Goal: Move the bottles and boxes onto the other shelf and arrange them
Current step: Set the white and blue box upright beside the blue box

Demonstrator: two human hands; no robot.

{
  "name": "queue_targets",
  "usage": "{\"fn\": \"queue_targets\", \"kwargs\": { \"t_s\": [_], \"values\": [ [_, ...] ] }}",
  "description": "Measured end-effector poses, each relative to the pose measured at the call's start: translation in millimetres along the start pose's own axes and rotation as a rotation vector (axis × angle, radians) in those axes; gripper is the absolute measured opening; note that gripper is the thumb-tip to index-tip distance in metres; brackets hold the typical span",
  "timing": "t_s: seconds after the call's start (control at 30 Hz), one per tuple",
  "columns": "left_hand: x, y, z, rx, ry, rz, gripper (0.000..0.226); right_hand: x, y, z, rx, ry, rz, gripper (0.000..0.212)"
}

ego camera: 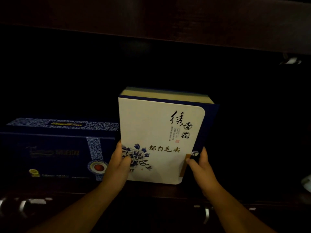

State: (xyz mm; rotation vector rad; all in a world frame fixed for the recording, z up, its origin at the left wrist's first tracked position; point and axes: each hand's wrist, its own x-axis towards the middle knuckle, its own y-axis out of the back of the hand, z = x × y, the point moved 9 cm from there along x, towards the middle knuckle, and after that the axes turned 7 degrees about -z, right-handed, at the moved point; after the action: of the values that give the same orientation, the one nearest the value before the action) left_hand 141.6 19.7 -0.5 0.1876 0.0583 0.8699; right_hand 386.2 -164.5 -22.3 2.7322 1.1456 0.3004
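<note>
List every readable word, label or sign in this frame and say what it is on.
"绣青花": white box, large brush lettering, upper right of its front.
"都匀毛尖": same box, gold characters across the middle.
Small vertical print and red seal beside the lettering: too small to read.
Gold lettering on blue box: blurred, unreadable.

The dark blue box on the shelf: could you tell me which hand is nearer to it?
Left. The left hand grips the white box's left edge, right beside the blue box. The right hand holds the white box's far edge, away from it.
</note>
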Motion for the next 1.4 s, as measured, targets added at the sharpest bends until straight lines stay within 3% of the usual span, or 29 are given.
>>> {"fn": "queue_targets", "kwargs": {
  "t_s": [0.67,1.0,1.4],
  "values": [
    [1,-2,-6,0.063,-0.005,-0.044,0.087,-2,0,5,-0.012,-0.036,0.017,0.080],
    [4,-2,-5,0.190,-0.036,-0.021,0.078,-2,-2,1,-0.028,-0.010,0.008,0.075],
    [-22,-5,-28,0.094,-0.104,-0.052,0.084,-21,5,0,-0.003,0.090,0.009,0.081]
  ]
}}
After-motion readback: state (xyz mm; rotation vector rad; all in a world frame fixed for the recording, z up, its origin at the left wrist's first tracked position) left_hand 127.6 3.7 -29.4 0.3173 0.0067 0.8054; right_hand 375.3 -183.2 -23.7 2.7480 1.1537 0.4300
